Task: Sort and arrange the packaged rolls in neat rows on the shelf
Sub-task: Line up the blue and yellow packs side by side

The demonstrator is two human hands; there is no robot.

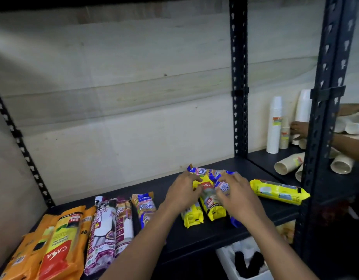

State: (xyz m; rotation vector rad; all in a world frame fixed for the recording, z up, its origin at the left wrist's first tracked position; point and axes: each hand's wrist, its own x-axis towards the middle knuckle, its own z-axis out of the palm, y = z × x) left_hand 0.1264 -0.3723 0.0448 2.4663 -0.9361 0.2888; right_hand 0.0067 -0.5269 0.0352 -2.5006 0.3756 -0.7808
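left hand (pixel 182 194) and right hand (pixel 238 197), fingers curled on crinkly yellow and blue packaged rolls (pixel 212 203) atop dark shelf (pixel 194 237)

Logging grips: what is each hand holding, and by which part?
The left hand grips a yellow roll over its far half; the right hand grips a blue roll around its middle.

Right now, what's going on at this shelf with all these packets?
A person is sorting packaged rolls on a dark shelf. Their left hand grips a yellow roll and their right hand grips a blue roll in a small cluster mid-shelf. Orange packs and white-purple rolls lie side by side at the left. A lone yellow roll lies apart at the right.
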